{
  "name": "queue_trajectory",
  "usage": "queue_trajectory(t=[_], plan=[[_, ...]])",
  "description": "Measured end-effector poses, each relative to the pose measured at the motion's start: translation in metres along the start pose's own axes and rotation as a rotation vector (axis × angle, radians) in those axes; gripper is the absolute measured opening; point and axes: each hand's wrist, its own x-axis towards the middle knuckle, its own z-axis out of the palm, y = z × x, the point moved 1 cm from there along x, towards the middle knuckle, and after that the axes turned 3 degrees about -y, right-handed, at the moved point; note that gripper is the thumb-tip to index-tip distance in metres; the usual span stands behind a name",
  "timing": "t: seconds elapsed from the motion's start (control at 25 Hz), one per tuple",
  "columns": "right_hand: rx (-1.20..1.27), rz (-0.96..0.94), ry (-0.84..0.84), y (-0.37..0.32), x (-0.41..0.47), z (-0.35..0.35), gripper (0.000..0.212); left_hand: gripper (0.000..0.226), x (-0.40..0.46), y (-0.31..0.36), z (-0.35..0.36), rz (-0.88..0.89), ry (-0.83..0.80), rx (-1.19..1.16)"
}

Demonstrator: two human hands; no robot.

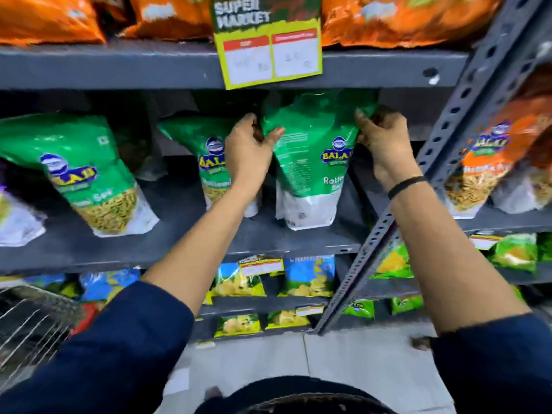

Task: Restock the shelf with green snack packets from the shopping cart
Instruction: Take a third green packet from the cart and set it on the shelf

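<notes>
Head view looks at a dark grey slotted-steel shelf (185, 234) in a shop aisle, with pale floor tiles (358, 369) below and a perforated grey upright post (442, 150) slanting past the right wrist. Both hands grasp one green plastic snack packet (313, 150) with a white base, standing upright on the middle board: the left hand (248, 147) pinches its upper left edge, thumb across the front, and the right hand (385, 141) clamps its upper right edge. A thin black band (406, 186) circles the right wrist, and dark blue sleeves (125, 348) are pushed up both forearms.

Three green packets show on this board — the held one, a second green packet (209, 162) just beside the left hand and partly hidden by it, and a third green packet (89, 174) well off to the left, leaning. Beyond the right hand, past the post, stands one orange snack packet (490, 162). Above the grip, a yellow-and-green paper price card (268, 46) hangs from the upper board, which carries a row of orange bags (403, 19). Below the grip, lower boards hold small blue-and-yellow crisp bags (309, 279), too blurred to count surely. A silver wire shopping cart (33, 321) sits under the left forearm — its contents cannot be made out.
</notes>
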Motion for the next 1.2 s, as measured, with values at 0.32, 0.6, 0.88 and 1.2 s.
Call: queue_trajectory(t=[0.32, 0.6, 0.88, 1.2], plan=[[-0.041, 0.139, 0.205, 0.060, 0.020, -0.019, 0.031, 0.057, 0.005, -0.011, 0.071, -0.297, -0.164, -0.461], [0.085, 0.447, 0.132, 0.129, -0.070, 0.022, 0.043, 0.082, 0.006, -0.081, 0.104, -0.543, -0.023, -0.523], [0.173, 0.426, 0.196, 0.138, -0.062, 0.004, 0.045, 0.049, -0.007, -0.063, 0.099, -0.602, -0.099, -0.544], [0.214, 0.439, 0.118, 0.148, -0.042, 0.011, 0.036, 0.051, -0.005, -0.067, 0.122, -0.645, -0.257, -0.663]])
